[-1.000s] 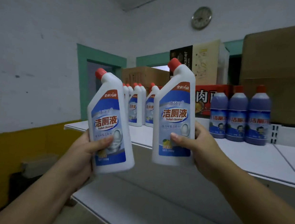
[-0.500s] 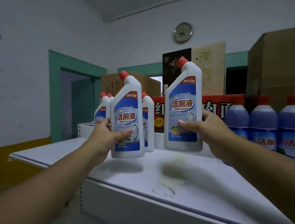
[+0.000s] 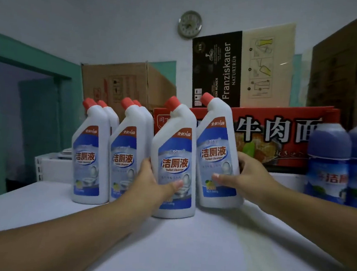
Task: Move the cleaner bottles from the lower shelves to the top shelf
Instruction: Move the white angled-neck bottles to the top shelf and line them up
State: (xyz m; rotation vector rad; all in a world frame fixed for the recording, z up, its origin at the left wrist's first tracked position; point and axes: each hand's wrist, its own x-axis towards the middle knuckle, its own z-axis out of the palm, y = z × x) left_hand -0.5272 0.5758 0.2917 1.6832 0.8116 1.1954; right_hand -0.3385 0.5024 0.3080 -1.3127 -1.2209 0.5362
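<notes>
White btls (image 3: 175, 156): smooth plastic, were semi-gloss w/ glossy labels.
Caps (image 3: 173, 102): red plastic, looked matt.
Top shelf (image 3: 185, 253): was white, smooth, matt.
Box (image 3: 124, 82) at 10 o'clock: matt brown cardboard.

Head camera — forward, close to top shelf (image 3: 185, 253)

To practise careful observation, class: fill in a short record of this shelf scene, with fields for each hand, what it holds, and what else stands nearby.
surface: white top shelf
left hand: grips the left bottle, white with a red cap, thumb across its label
right hand: grips the right bottle, same kind, set just farther back
standing by: four shelved bottles of that kind, to the left, two in front and two behind
far right: blue bottles
behind: red box, cardboard boxes, wall clock
</notes>
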